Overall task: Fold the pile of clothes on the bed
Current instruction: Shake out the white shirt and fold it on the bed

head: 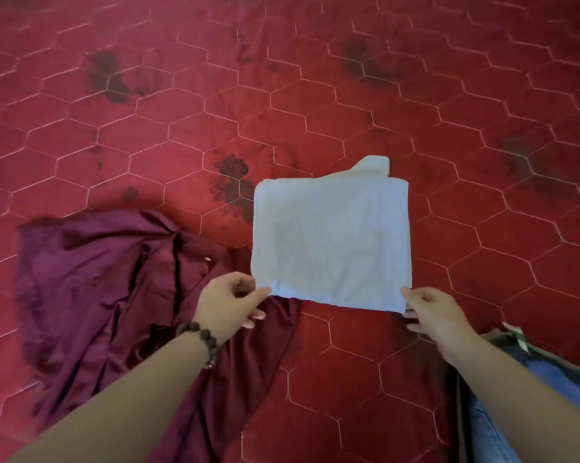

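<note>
White shirt [332, 238] folded square, flat mid-bed [315, 95]; left hand [230, 302] pinches its near-left corner, right hand [432, 312] pinches the near-right corner. Maroon garment [108, 295] lies crumpled at left, under the left forearm. Jeans [529, 412] at the bed's near-right edge. Bead bracelet [201, 339] on left wrist. Red hexagon-stitched bedspread with dark rose print.

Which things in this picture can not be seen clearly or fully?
- Blue denim garment: head view, cut off by the bottom edge.
- Crumpled maroon cloth garment: partly covered by the left forearm.
- Faint print on the folded white cloth: too pale to read.
</note>
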